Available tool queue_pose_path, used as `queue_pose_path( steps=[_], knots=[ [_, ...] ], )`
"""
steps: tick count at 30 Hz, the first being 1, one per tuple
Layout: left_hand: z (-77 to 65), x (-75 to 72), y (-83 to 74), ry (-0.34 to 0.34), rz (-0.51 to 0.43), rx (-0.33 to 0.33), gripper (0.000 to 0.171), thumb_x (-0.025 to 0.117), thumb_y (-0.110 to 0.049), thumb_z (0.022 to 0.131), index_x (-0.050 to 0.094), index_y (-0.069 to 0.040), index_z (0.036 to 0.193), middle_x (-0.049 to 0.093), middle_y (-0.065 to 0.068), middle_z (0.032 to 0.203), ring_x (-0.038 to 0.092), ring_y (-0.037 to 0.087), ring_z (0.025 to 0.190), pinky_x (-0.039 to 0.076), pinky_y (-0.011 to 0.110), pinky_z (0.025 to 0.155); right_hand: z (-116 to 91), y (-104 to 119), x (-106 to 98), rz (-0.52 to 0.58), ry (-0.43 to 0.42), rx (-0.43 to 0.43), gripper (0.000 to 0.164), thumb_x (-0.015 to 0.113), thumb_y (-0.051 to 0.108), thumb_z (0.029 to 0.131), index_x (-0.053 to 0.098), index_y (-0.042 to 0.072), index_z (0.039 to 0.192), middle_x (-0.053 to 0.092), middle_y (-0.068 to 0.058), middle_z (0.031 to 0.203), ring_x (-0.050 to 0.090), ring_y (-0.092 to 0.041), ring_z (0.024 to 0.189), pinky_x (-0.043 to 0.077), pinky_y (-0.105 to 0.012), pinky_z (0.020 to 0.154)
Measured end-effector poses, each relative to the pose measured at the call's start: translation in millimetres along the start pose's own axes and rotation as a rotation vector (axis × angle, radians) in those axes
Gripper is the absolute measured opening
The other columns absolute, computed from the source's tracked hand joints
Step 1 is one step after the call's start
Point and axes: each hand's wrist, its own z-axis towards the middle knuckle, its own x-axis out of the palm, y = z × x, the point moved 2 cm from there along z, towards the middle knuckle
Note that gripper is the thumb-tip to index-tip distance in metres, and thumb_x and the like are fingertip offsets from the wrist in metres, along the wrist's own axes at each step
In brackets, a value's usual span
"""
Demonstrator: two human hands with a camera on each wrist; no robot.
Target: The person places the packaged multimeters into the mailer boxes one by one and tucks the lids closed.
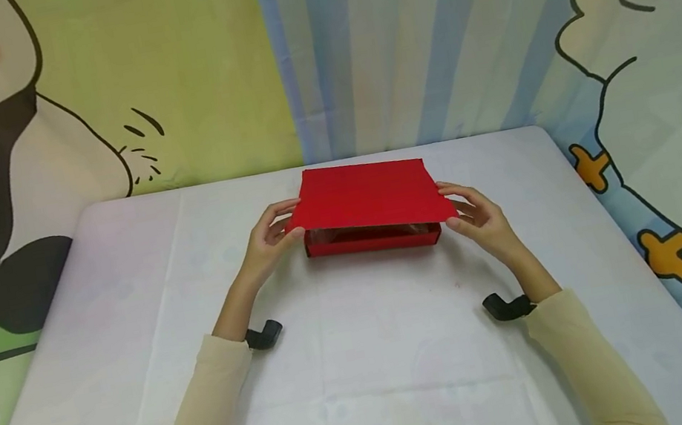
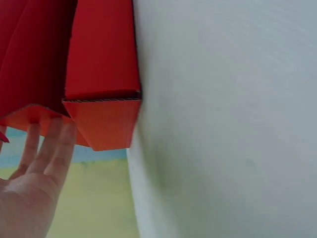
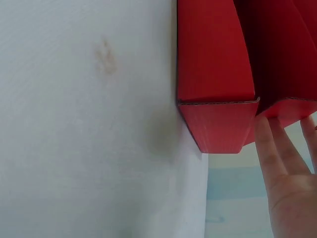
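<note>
A red cardboard box (image 1: 374, 241) sits on the white table, its hinged lid (image 1: 368, 196) partly raised so a dark gap shows along the front. Something shiny and clear shows faintly inside that gap. My left hand (image 1: 273, 237) holds the lid's left edge, thumb at the front corner and fingers along the side flap. On the opposite edge, my right hand (image 1: 480, 218) grips the lid the same way. In the left wrist view, fingertips (image 2: 52, 126) lie against the side flap beside the box wall. The right wrist view shows fingers (image 3: 270, 144) touching the other flap.
The white-covered table (image 1: 365, 359) ends just behind the box, where a printed cartoon curtain (image 1: 210, 76) hangs. A black wrist camera mount (image 1: 264, 335) sits at the left wrist, another mount (image 1: 507, 306) at the right.
</note>
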Motion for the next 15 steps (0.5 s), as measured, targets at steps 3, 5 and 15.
queue_pose_path(
  steps=[3,5,15],
  knots=[
    [-4.6,-2.1,4.3,0.019,-0.031,0.000,0.052,0.066,-0.007,0.085,0.043,0.007,0.129,0.045,0.017,0.131,0.045,0.038,0.117,0.038,0.042,0.098,-4,-5,-1,0.019,0.026,0.034,0.048,0.059,-0.012,0.083,0.045,-0.006,0.129,0.035,-0.017,0.142,0.039,-0.030,0.124,0.041,-0.029,0.096],
    [-7.2,-3.1,6.0,0.030,-0.046,0.000,0.052,0.067,-0.003,0.083,0.044,0.007,0.129,0.046,0.017,0.131,0.045,0.040,0.116,0.039,0.044,0.098,-6,-7,-1,0.035,0.036,0.046,0.049,0.060,-0.011,0.082,0.045,-0.005,0.129,0.034,-0.016,0.143,0.040,-0.031,0.123,0.041,-0.029,0.096],
    [-16.6,-4.0,5.1,0.082,0.074,-0.008,0.055,0.072,-0.002,0.079,0.047,0.003,0.128,0.047,0.014,0.131,0.046,0.034,0.117,0.038,0.049,0.096,-15,-11,3,-0.019,0.070,0.077,0.054,0.062,-0.011,0.081,0.044,-0.002,0.132,0.030,-0.014,0.146,0.037,-0.027,0.127,0.045,-0.027,0.089]
  ],
)
